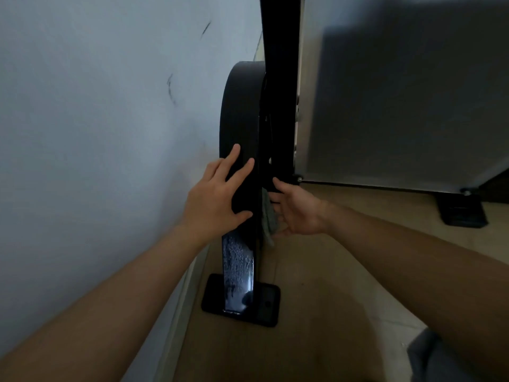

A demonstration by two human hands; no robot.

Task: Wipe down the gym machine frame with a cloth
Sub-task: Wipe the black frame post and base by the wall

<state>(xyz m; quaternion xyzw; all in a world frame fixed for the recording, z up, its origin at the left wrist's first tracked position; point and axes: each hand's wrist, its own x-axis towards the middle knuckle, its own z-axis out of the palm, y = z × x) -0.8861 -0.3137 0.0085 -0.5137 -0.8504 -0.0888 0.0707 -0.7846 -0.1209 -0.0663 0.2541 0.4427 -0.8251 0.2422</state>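
**Cloth held against the side of the black frame**

In the right grip (294,213), just right of centre, a grey cloth (268,219), bunched and pinched between the thumb below and curled fingers (278,184) above, pressed to the right-hand side of the black frame (239,111). Fingertips partly hidden behind the frame's edge.

On the front face of the same frame, the left grip (217,194), wide open and holding nothing, fingers spread and laid flat, level with the cloth and just left of it. Both bare forearms reaching in from the bottom corners of the picture.

Above the grips, the frame curving up in a broad arch toward a straight black post (278,37) at the top edge. Below them, a glossy stretch covered in pale specks (238,268), running down to a flat black base plate (268,304) on the beige floor (330,271).

To the left, close beside the frame, a pale wall (96,133) with a few dark scuffs (171,89). In the upper right, a large grey panel (399,92), and under its lower right corner a black block (462,213) on the floor.

In the lower right corner, a patch of grey fabric (429,359), too blurred to identify.
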